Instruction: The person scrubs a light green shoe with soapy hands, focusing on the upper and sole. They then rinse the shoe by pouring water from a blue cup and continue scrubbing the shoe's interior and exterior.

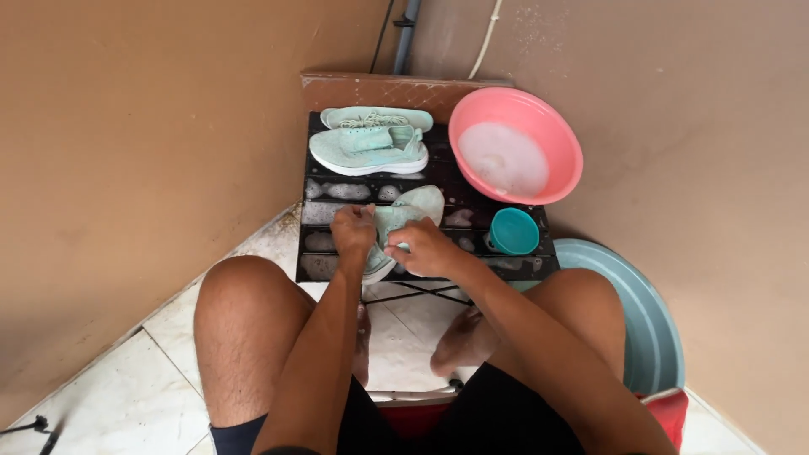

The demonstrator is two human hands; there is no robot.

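Seated in a tiled corner between two tan walls, a person bends over a low black slatted table (506, 268) streaked with suds. At the left of the table top, the left hand (352, 233) is clenched around the upper part of a pale mint shoe (411, 209), which lies tilted across the slats near the front edge. The right hand (425, 247), just beside it, grips the same shoe lower down; something pale shows under its fingers, too small to identify. Behind the hands, at the back of the table, a second mint shoe (369, 150) rests on its side, with what looks like another mint piece (377, 118) lying flat against the far edge. To the right sits a pink basin (556, 139) of cloudy, soapy water, its rim overhanging the table's side, and in front of it a small teal cup (514, 232). Farther right, a large grey-blue tub (653, 329) stands on the floor (152, 379).

The risks appear modest but real: wet soap could let the shoe slip from both hands, and a hard push might jolt the light table, tipping the overhanging basin or the cup.
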